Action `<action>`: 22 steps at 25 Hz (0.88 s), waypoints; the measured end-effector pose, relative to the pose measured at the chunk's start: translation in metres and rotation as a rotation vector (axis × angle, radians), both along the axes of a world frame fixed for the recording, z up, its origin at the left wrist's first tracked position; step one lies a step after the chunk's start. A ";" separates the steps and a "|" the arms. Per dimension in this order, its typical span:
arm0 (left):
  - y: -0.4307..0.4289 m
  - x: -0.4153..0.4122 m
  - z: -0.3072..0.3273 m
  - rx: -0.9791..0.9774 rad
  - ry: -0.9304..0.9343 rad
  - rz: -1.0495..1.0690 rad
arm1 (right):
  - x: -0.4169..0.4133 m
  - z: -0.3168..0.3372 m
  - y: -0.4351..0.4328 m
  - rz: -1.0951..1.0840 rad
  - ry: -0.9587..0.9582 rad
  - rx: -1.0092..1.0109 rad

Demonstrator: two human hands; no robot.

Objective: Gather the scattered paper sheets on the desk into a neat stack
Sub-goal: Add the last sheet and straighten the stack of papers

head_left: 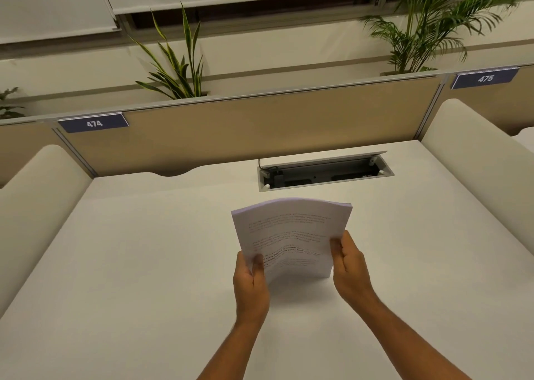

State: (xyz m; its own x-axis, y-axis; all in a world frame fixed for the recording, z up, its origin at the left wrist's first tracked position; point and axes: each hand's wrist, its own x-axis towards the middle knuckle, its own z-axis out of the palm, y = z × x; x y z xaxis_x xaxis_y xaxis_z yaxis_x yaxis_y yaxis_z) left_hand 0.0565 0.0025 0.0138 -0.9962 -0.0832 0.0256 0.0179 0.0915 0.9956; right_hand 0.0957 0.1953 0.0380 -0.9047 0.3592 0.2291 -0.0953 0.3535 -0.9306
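A stack of white printed paper sheets (pixel 291 232) stands upright on its lower edge on the white desk (pixel 144 264), bowed a little toward me. My left hand (pixel 250 281) grips the stack's lower left side, thumb on the front. My right hand (pixel 349 267) holds the right edge, fingers curled round it. The sheets look aligned into one bundle. No loose sheet lies elsewhere on the desk.
An open cable tray (pixel 325 173) is sunk into the desk behind the stack. A beige partition (pixel 260 131) closes the back, with labels 474 (pixel 94 123) and 475 (pixel 485 78). Padded side dividers (pixel 43 194) flank the desk. Plants stand behind the partition.
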 end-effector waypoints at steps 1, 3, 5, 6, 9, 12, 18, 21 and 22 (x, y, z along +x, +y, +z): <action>-0.001 0.000 -0.002 -0.014 -0.002 0.000 | 0.000 0.000 0.001 0.010 0.000 -0.019; -0.004 -0.004 0.004 -0.045 0.041 -0.013 | -0.002 0.013 0.006 0.018 0.012 -0.091; -0.013 -0.014 0.020 -0.130 0.164 -0.040 | -0.006 0.040 0.015 -0.009 0.084 -0.188; -0.018 -0.019 0.031 -0.186 0.240 -0.058 | -0.009 0.057 0.021 -0.042 0.135 -0.217; -0.028 -0.035 0.063 -0.321 0.385 -0.134 | -0.018 0.107 0.053 -0.035 0.213 -0.164; -0.032 -0.044 0.094 -0.453 0.384 -0.222 | -0.024 0.139 0.078 0.145 0.018 0.332; -0.031 -0.047 0.121 -0.834 0.301 -0.397 | -0.033 0.138 0.075 0.238 -0.134 0.599; -0.036 -0.049 0.113 -0.885 0.262 -0.417 | -0.029 0.124 0.069 0.244 -0.216 0.586; -0.038 -0.050 0.109 -0.878 0.318 -0.355 | -0.027 0.119 0.067 0.228 -0.200 0.570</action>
